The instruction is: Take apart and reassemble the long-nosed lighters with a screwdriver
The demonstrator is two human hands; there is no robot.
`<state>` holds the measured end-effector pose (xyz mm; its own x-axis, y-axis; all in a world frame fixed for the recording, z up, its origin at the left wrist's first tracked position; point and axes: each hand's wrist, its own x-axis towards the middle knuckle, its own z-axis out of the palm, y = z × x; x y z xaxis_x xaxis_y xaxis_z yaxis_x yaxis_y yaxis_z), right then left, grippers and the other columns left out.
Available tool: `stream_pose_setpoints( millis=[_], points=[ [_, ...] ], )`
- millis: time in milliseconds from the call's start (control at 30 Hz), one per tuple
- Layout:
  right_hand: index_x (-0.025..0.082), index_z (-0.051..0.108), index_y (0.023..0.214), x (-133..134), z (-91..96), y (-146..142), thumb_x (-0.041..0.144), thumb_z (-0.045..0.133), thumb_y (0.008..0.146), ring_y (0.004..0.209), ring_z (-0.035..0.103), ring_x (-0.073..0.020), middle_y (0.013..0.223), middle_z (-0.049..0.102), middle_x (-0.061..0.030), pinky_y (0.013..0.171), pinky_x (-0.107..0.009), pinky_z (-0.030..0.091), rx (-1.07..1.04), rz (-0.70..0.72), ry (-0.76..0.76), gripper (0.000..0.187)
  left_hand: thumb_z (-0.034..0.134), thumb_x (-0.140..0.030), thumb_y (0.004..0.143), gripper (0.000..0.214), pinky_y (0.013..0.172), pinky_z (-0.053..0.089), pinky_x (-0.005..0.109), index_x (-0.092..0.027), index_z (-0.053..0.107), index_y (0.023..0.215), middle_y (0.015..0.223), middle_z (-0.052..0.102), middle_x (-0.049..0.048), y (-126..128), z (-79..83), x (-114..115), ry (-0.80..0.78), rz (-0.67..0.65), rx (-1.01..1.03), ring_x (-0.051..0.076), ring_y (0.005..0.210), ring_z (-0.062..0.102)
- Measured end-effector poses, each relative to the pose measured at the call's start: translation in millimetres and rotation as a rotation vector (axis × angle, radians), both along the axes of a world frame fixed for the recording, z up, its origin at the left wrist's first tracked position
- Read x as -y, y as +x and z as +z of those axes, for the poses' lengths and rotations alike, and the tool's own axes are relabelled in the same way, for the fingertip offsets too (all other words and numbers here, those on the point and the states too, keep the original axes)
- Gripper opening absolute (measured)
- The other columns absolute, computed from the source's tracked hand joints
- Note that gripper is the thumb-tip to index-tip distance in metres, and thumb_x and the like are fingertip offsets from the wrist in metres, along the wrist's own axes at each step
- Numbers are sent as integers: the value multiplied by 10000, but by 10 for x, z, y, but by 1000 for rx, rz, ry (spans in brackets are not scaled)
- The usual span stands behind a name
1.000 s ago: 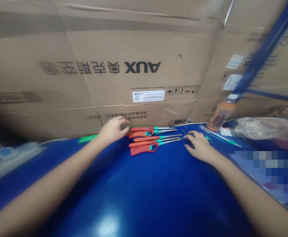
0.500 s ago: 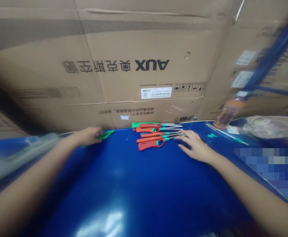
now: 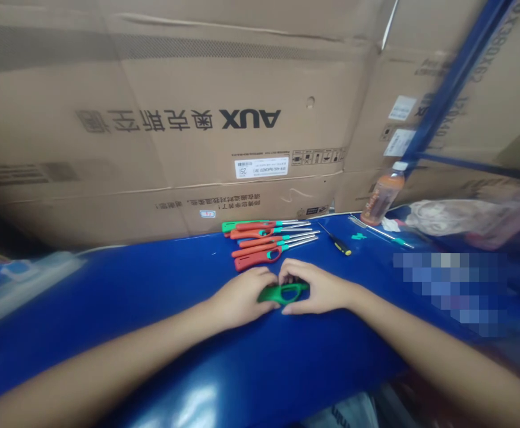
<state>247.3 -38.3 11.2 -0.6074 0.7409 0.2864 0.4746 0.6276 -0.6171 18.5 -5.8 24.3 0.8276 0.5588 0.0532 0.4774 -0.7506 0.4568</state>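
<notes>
Both my hands meet over the blue table, closed round a green plastic lighter handle. My left hand grips its left end and my right hand grips its right end. Just beyond them lies a row of several red long-nosed lighters with teal triggers and metal tubes, plus one green handle at the back of the row.
A large AUX cardboard box walls off the table's far edge. A small screwdriver lies right of the lighters, then thin metal tubes, an orange drink bottle and a plastic bag. A blue rack post slants at right.
My left hand fetched the green handle from the far left and brought it to the middle. My right hand left the lighters' tips and joined it on the handle.
</notes>
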Motion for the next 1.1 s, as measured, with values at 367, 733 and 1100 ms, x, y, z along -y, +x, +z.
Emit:
stream_pose_setpoints(
  millis=[367, 733, 1100],
  points=[
    [203, 551, 1043, -61, 57, 232, 328, 718, 859, 951, 566, -212, 1054, 597, -63, 835, -348, 486, 240, -128, 58, 279, 729, -254, 826, 290, 849, 545, 359, -207, 668, 1105, 1042, 672, 58, -141, -304, -133, 70, 120, 284, 215, 928, 653],
    [203, 531, 1007, -61, 126, 101, 288, 707, 852, 918, 548, -232, 1019, 611, -73, 830, -381, 445, 342, -187, 151, 250, 707, -285, 840, 290, 854, 540, 340, -199, 701, 1117, 996, 634, 63, -134, -360, -106, 139, 115, 343, 205, 916, 636],
    [217, 547, 876, -56, 84, 164, 151, 633, 849, 796, 522, -163, 855, 566, -5, 725, -285, 423, 292, -27, 155, 112, 648, -244, 872, 265, 936, 537, 397, -204, 713, 1126, 1067, 673, 86, -228, -403, -270, 233, 139, 327, 242, 1013, 630]
  ],
)
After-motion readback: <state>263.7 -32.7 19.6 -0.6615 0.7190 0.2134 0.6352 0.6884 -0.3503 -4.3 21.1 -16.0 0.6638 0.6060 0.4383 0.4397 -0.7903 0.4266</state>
